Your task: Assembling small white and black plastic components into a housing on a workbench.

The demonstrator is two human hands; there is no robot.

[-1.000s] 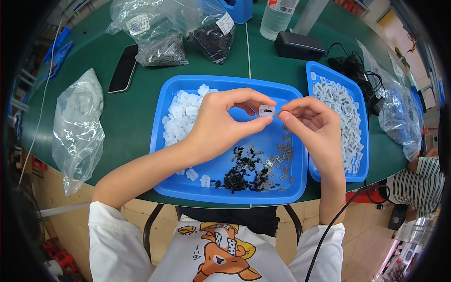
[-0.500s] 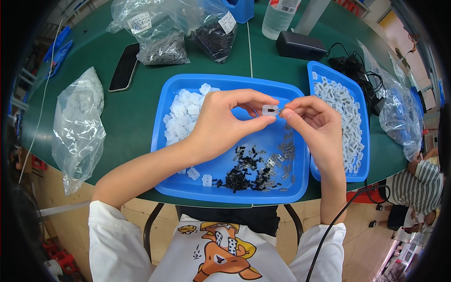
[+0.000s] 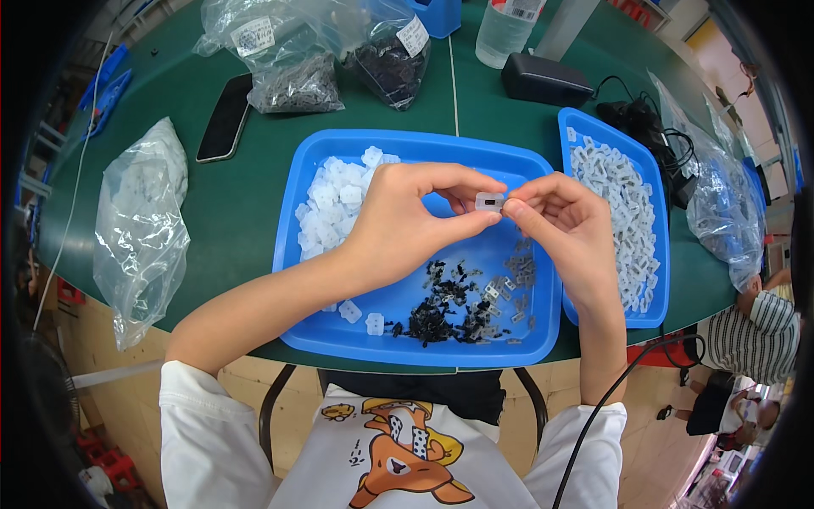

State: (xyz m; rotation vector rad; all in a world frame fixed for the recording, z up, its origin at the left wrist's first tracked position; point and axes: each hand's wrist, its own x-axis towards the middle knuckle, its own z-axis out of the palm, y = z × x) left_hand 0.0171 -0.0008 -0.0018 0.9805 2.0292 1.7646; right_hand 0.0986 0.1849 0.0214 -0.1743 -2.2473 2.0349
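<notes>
My left hand (image 3: 405,219) and my right hand (image 3: 564,222) meet above the big blue tray (image 3: 407,339), both pinching one small clear plastic housing (image 3: 489,201) between thumb and fingers. Under the hands the tray holds a heap of white plastic housings (image 3: 332,206) at its left, a scatter of small black parts (image 3: 434,312) near the front, and a few grey metal clips (image 3: 514,273) at the right.
A second blue tray (image 3: 653,246) on the right is full of finished white pieces. Clear plastic bags lie at left (image 3: 140,222), right (image 3: 719,197) and back (image 3: 292,59). A black phone (image 3: 225,117), a black adapter (image 3: 544,81) with cables and a bottle (image 3: 507,25) sit on the green table.
Both hands have stayed together over the tray, with only small finger shifts on the clear piece. Nothing else has moved.
</notes>
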